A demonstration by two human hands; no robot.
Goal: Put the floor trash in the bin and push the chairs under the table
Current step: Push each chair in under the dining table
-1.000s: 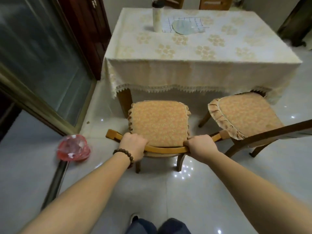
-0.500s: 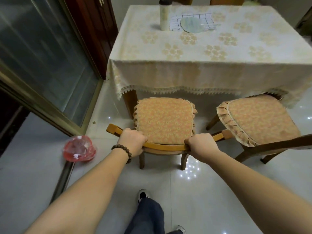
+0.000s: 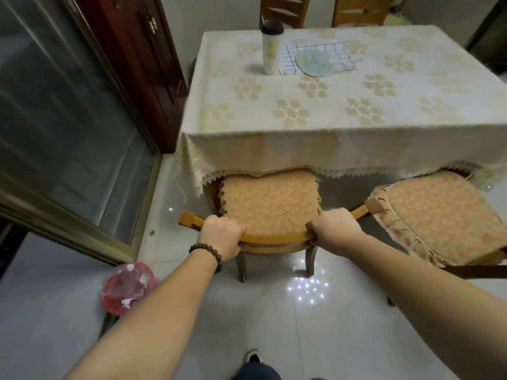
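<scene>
A wooden chair (image 3: 270, 202) with an orange patterned cushion stands in front of me, its seat front touching the lace hem of the tablecloth. My left hand (image 3: 220, 235) and my right hand (image 3: 336, 231) both grip its curved backrest rail. The table (image 3: 315, 111) wears a cream flowered cloth. A second cushioned chair (image 3: 439, 215) stands to the right, angled, its seat mostly outside the table. A bin with a red liner (image 3: 127, 287) sits on the floor at my left.
A glass sliding door (image 3: 63, 127) and a dark wooden cabinet (image 3: 142, 64) line the left side. A tumbler (image 3: 271, 48), a checked cloth and a round plate (image 3: 315, 63) lie on the table. Two more chair backs (image 3: 323, 9) rise behind it. My shoe (image 3: 253, 359) is below.
I have stepped forward and pushed the chair toward the table; its seat front now reaches under the cloth's hem. Both hands keep the same grip on the backrest.
</scene>
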